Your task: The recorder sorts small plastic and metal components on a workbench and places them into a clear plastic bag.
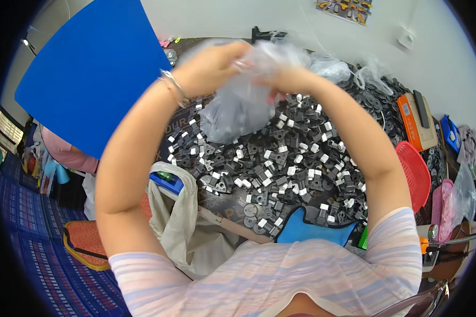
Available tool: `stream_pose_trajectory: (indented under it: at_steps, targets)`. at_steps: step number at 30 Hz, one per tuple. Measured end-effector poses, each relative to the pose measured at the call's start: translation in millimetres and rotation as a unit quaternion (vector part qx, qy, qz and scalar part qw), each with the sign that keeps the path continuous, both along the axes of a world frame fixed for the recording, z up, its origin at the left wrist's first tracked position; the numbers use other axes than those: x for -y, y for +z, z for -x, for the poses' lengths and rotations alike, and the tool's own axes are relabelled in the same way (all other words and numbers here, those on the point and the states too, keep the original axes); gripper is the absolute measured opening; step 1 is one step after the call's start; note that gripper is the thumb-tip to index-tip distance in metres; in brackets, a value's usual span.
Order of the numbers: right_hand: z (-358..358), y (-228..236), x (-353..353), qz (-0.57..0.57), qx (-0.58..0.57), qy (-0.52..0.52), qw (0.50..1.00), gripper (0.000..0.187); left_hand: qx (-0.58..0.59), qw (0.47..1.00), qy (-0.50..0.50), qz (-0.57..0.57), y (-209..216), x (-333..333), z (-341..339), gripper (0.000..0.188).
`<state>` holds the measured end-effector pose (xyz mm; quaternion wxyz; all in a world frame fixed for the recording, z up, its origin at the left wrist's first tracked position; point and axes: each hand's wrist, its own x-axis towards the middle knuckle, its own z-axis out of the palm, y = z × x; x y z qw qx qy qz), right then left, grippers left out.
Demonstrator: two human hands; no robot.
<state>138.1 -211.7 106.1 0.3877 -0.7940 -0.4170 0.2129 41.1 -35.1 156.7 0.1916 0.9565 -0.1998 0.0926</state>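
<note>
Both my arms reach up over the work table. My left hand [214, 66], with a bracelet on its wrist, is closed on a clear plastic bag [235, 113]. To its right, my right hand [288, 79] also grips the upper part of the bag; motion blurs its fingers. The bag hangs down between my hands, and I cannot make out what is in it. Under it lies a wide heap of small black parts with white ends [296, 158], spread across the dark table top.
At the right are an orange and beige box [415, 121], a red plastic basket [412, 174] and a pink basket [441, 203]. A blue board [90, 74] rises at the left. A blue mat [312, 227] lies at the near edge, beside a draped pale cloth [174, 211]. Another person's sleeve [69, 150] shows far left.
</note>
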Motion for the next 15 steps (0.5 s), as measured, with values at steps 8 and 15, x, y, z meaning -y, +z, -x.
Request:
stream_pose_trajectory:
  at_steps: [8, 15]
  targets:
    - [-112.9, 22.6, -116.0, -0.175, -0.096, -0.089, 0.976, 0.051, 0.218, 0.808, 0.300, -0.457, 49.1, -182.6, 12.1, 0.013]
    - [-158.6, 9.7, -97.7, -0.393, -0.239, -0.066, 0.886, 0.056, 0.061, 0.918, 0.269, -0.286, 41.9, -119.0, 50.3, 0.009]
